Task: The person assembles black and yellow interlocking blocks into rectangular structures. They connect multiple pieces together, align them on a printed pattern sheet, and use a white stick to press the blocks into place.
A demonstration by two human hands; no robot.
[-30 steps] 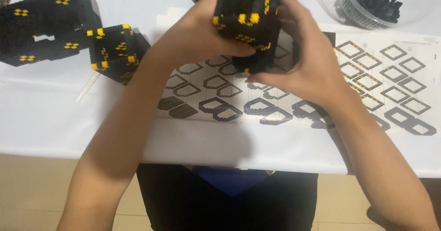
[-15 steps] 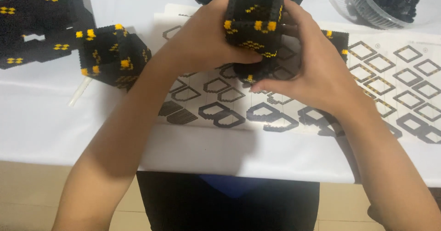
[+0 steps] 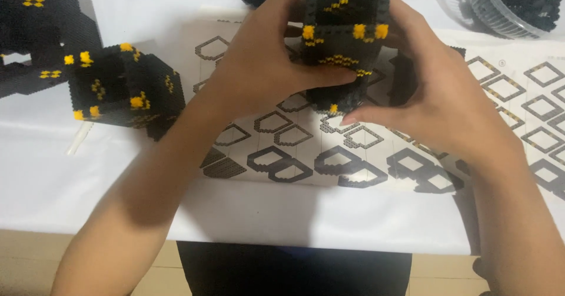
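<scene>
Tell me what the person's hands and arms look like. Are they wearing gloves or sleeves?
No gloves and no sleeves. The left hand and right hand are both bare, and both forearms are uncovered down to the bottom of the picture. No rings, watch or bracelets show on the fingers or wrists.

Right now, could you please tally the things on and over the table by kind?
Black-and-yellow bead-built blocks: 3 – held block, middle block, far-left block
Clear container of black pieces: 1
Pattern sheet: 1
Hands: 2 – left hand, right hand
Total: 7; a dark piece at the top edge is unclear.
</scene>
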